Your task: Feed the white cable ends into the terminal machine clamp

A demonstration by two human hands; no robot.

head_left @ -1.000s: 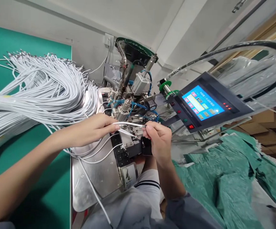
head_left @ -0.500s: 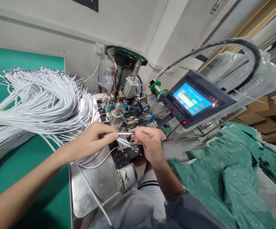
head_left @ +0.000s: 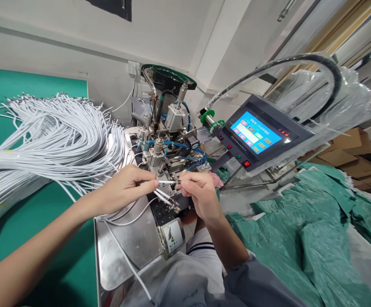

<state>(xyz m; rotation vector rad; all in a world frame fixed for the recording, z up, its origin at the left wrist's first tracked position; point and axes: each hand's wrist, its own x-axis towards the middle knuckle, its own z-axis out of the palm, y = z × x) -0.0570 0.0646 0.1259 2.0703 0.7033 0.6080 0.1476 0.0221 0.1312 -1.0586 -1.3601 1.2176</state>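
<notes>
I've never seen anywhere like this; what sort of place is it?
Probably a cable workshop, judging by a bundle of thin white cables, a silver-and-black metal machine, and a dark grey control panel with a lit blue screen.

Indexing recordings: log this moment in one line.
left hand: holds white cables | right hand: pinches one cable's end | screen: lit

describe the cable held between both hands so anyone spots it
Find the machine left of the blue screen. Before it are the left hand and right hand. The white cable bridges them; its neighbours' ends stick out free below.
</notes>
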